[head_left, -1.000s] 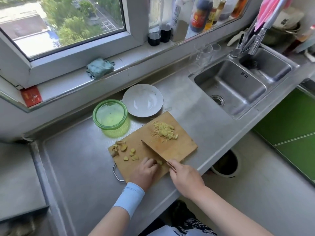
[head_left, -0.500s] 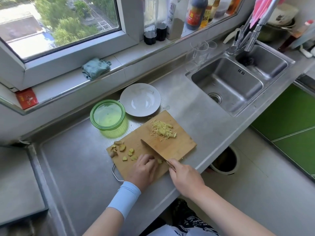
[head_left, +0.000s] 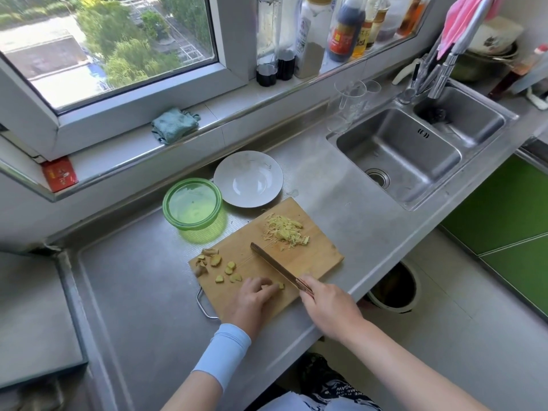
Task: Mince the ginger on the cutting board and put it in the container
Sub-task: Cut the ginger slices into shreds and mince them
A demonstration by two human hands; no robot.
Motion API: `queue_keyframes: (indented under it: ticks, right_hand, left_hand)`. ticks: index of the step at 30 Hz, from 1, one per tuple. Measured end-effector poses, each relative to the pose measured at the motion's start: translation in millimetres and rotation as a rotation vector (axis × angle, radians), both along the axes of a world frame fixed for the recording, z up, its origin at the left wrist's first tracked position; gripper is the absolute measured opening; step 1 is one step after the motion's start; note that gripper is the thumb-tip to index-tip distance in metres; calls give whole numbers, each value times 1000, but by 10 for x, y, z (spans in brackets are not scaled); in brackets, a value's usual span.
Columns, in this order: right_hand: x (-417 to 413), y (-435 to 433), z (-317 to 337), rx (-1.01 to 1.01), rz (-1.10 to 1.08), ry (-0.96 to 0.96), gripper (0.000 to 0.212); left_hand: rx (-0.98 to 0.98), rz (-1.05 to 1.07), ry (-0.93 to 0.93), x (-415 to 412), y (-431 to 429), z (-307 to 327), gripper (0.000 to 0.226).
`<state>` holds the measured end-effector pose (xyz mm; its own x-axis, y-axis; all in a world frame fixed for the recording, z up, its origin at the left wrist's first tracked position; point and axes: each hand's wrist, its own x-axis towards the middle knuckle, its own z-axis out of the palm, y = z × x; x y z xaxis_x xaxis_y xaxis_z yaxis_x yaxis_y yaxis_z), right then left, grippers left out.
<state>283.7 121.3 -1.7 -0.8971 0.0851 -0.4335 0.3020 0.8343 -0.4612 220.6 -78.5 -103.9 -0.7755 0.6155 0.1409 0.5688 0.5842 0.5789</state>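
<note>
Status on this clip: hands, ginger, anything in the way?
Left hand holds a ginger piece on the board; right hand grips the knife. Shredded pile and slices on board, container beside it. Nothing blocking.

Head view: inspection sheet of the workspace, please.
Surface: steel counter, wooden cutting board at its front edge.
Job's things: shredded ginger on the board's far end; ginger chunks on its left; green container behind the board.
Clutter: white plate beside the container.
Hands: left hand pins a ginger piece; right hand grips the knife, blade over the board.
Cables: nothing seen.
Surroundings: double sink on the right; bottles and teal cloth on the windowsill; bin on the floor.
</note>
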Motion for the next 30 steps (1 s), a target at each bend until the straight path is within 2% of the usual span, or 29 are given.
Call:
queue_keyframes:
  ticks: [7,15,17,19,24,27,30]
  right_hand:
    - [34,15,-23,11,17,-6,32]
    - [-21,78,-31,14,33,5,33]
    - [-49,96,-25,21,44,2,31]
    - [-53,100,-28,19,47,3,31]
    - [-52,104,-57,4,41,1,33]
    - [-54,106,-59,-5,29,-17,34]
    - [-56,104,-49,-12,27,-26,33]
  left_hand:
    - [-79,31,106,33,82,62,55]
    - [-2,114,63,45,233,77,51]
    - [0,110,33,27,254,104,43]
    - [23,107,1,23,226,134,23]
    - [119,215,-180,94,-83,201,41]
    - [73,164,-163,138,-170,150,51]
    - [63,143,-113,106,-105,106,47]
